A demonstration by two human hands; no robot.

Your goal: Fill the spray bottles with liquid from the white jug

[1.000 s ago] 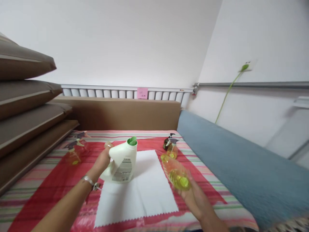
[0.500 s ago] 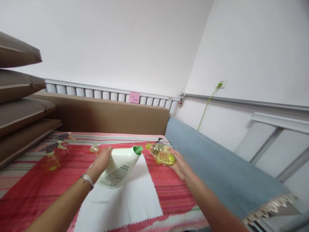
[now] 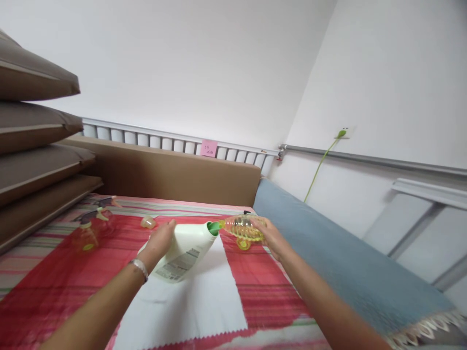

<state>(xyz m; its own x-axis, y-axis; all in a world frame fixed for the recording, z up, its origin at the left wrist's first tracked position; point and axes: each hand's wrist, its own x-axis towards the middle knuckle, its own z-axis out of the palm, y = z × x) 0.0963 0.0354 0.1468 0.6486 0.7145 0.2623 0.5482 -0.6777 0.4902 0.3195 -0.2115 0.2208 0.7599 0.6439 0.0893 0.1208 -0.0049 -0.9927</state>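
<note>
My left hand is wrapped round a white detergent bottle, which leans to the right over a white cloth. Its green pouring spout points at the mouth of a clear yellowish ribbed bottle. That bottle lies nearly level in my right hand, its neck meeting the spout or just in front of it. Whether liquid flows I cannot tell. Behind and below the ribbed bottle, another yellow bottle is partly hidden; a black pump top shows above.
On the red cloth at left stand clear spray bottles, and a small pale cap or jar lies nearer the middle. Brown cushions are stacked at far left. A blue padded panel borders the right side.
The ribbed bottle's neck has come up to the green spout, closing the gap between them. Both hands keep their holds. The whole view has shifted slightly.
</note>
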